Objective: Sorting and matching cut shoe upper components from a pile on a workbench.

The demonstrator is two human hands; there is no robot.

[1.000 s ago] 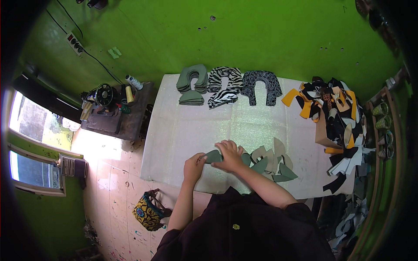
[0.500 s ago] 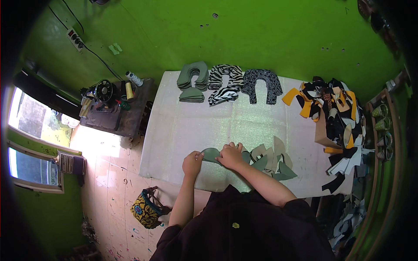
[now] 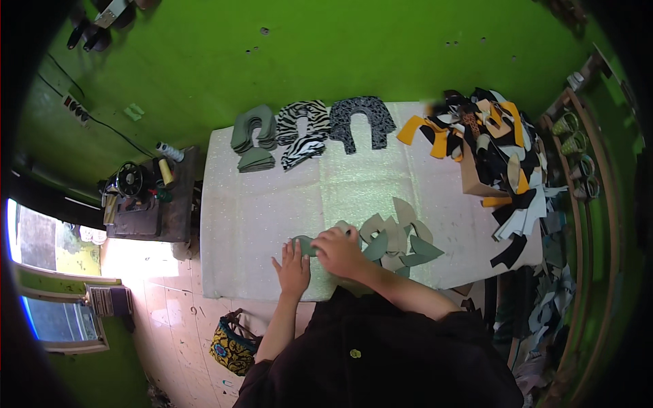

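Observation:
A grey-green curved cut-out piece [image 3: 304, 245] lies near the front of the table. My left hand [image 3: 293, 273] rests flat on it, fingers stretched and spread. Over its right end is my right hand [image 3: 339, 253], its fingers curled together. A small dark spot shows at those fingers; what they hold is too small to make out. Just right of this hand lies a loose heap of grey-green and beige cut-outs [image 3: 391, 238], some curved, some pointed.
Along the table's [image 3: 238, 224] far side stand stacks of green [image 3: 239, 139], zebra-striped [image 3: 286, 126] and dark patterned [image 3: 342, 122] U-shaped pieces. A box [image 3: 480, 173] overflowing with scraps sits at right. A sewing machine [image 3: 129, 180] stands at left, a patterned bag [image 3: 232, 348] below.
My left hand has gone from pinching the green piece to lying flat on it. My right hand has let go of its edge and curled its fingers above it. The view has shifted.

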